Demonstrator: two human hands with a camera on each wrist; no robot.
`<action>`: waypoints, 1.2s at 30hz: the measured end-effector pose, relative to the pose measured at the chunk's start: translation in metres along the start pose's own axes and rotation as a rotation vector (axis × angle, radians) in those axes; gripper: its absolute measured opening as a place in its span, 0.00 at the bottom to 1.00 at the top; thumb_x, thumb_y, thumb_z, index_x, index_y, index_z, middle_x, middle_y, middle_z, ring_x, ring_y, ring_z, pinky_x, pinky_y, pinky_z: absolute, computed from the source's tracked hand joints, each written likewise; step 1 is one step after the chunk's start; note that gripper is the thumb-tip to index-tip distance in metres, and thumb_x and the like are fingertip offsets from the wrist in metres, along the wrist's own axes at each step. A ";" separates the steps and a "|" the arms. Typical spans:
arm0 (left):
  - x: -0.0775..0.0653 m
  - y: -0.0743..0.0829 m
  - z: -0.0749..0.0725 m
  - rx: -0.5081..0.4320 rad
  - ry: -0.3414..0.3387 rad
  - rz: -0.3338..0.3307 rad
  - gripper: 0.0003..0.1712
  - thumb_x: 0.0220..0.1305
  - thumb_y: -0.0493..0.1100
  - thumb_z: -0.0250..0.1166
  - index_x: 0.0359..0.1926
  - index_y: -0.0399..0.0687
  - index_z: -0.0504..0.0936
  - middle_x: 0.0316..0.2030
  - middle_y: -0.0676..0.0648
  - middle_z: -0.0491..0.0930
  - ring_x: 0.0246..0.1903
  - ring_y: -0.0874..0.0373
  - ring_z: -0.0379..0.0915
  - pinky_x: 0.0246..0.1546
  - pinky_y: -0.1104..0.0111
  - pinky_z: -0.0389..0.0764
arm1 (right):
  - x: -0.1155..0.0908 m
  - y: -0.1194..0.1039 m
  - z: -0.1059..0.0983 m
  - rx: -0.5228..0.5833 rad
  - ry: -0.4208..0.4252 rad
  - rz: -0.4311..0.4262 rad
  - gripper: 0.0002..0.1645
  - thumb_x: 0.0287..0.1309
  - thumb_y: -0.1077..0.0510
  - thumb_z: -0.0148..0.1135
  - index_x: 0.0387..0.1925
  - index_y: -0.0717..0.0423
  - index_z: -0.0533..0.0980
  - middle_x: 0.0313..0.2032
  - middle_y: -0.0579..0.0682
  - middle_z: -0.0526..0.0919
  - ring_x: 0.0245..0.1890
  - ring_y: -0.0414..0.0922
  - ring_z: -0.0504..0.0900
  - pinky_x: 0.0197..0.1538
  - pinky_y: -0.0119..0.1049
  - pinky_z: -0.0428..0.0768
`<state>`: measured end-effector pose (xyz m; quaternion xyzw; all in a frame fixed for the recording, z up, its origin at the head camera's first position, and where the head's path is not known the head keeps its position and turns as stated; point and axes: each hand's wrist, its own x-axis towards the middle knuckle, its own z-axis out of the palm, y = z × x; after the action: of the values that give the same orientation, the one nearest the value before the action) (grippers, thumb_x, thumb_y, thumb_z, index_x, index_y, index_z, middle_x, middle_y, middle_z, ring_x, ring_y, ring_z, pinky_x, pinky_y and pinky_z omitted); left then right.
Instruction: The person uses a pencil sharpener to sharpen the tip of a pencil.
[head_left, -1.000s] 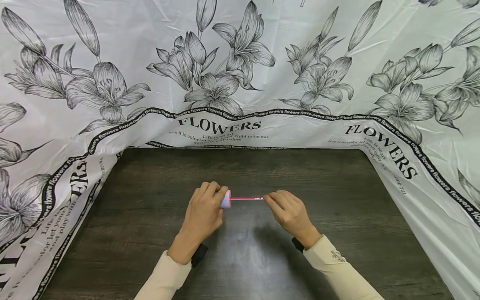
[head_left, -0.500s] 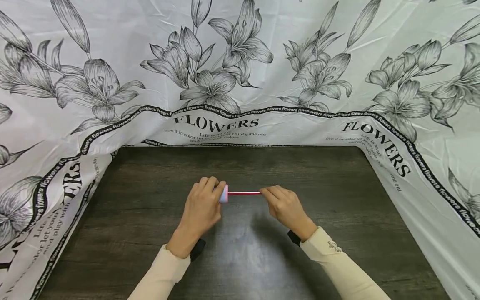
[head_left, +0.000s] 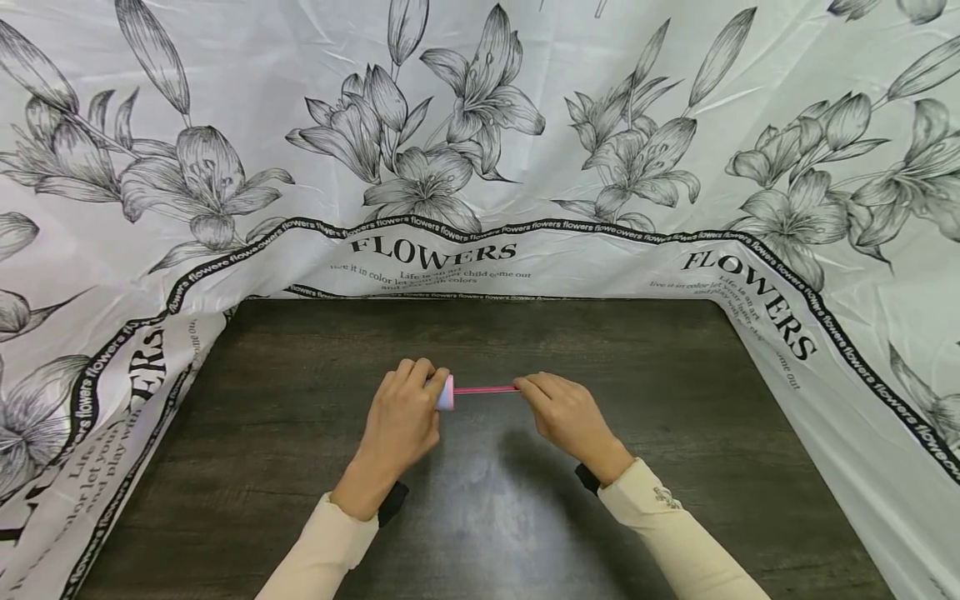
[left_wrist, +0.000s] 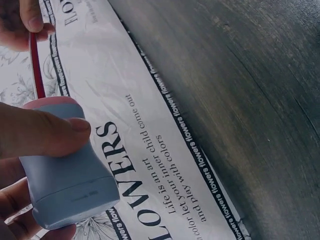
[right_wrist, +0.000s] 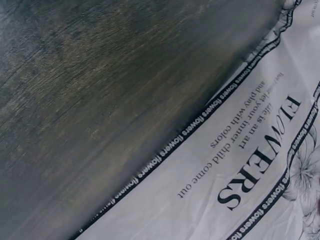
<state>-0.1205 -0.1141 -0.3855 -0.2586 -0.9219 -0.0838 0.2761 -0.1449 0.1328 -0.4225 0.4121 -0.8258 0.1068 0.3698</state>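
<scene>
My left hand (head_left: pixel 401 421) grips a blue pencil sharpener (left_wrist: pixel 70 170) with a pink end (head_left: pixel 450 392), held sideways over the table. In the left wrist view the thumb (left_wrist: pixel 55 132) presses along its side, and several fingers wrap beneath it. A thin red pencil (head_left: pixel 483 390) runs level from the pink end toward the right. My right hand (head_left: pixel 573 417) pinches the pencil's far end between thumb and fingertips. The pencil's other tip is hidden inside the sharpener. The right wrist view shows mostly table and cloth.
A dark wood-grain table (head_left: pixel 300 500) lies under both hands. White cloth (head_left: pixel 480 267) printed with black flowers and lettering hangs behind it and along both sides.
The pencil has turned in my right fingers: printing, then a white stripe, then plain pink faces up. The right hand sits marginally nearer the sharpener. The left hand keeps its hold.
</scene>
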 end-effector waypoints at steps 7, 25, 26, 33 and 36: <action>0.000 -0.003 -0.003 -0.034 -0.008 -0.019 0.26 0.36 0.29 0.72 0.44 0.41 0.82 0.35 0.45 0.75 0.37 0.49 0.71 0.34 0.61 0.74 | -0.001 0.000 0.003 0.022 0.049 -0.065 0.14 0.69 0.61 0.47 0.44 0.61 0.79 0.37 0.52 0.82 0.35 0.44 0.84 0.38 0.34 0.83; 0.000 -0.003 -0.002 -0.053 -0.039 -0.030 0.26 0.36 0.30 0.74 0.43 0.39 0.83 0.35 0.44 0.76 0.35 0.50 0.70 0.33 0.61 0.74 | 0.002 0.000 0.006 -0.134 0.207 -0.123 0.12 0.65 0.67 0.51 0.35 0.62 0.82 0.30 0.52 0.82 0.29 0.44 0.82 0.30 0.31 0.82; 0.000 -0.003 -0.002 -0.054 -0.039 -0.030 0.25 0.36 0.30 0.73 0.43 0.39 0.83 0.35 0.44 0.76 0.35 0.50 0.70 0.32 0.62 0.74 | 0.002 0.000 0.006 -0.141 0.200 -0.122 0.12 0.65 0.67 0.51 0.35 0.63 0.82 0.30 0.52 0.82 0.29 0.44 0.82 0.30 0.31 0.82; 0.000 -0.002 -0.003 -0.090 -0.101 -0.055 0.25 0.36 0.30 0.73 0.42 0.39 0.84 0.34 0.45 0.75 0.34 0.51 0.69 0.31 0.63 0.73 | 0.001 -0.003 0.006 -0.148 0.145 -0.120 0.14 0.65 0.71 0.46 0.34 0.63 0.80 0.29 0.52 0.81 0.29 0.44 0.81 0.30 0.31 0.82; -0.001 -0.003 -0.002 -0.084 -0.116 -0.059 0.26 0.35 0.31 0.74 0.43 0.39 0.83 0.34 0.45 0.75 0.34 0.51 0.70 0.32 0.63 0.74 | 0.000 -0.004 0.007 -0.131 0.127 -0.113 0.15 0.64 0.72 0.45 0.34 0.63 0.80 0.28 0.51 0.81 0.28 0.44 0.81 0.29 0.30 0.82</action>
<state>-0.1203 -0.1172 -0.3841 -0.2471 -0.9393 -0.1156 0.2083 -0.1460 0.1269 -0.4276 0.4252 -0.7814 0.0575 0.4530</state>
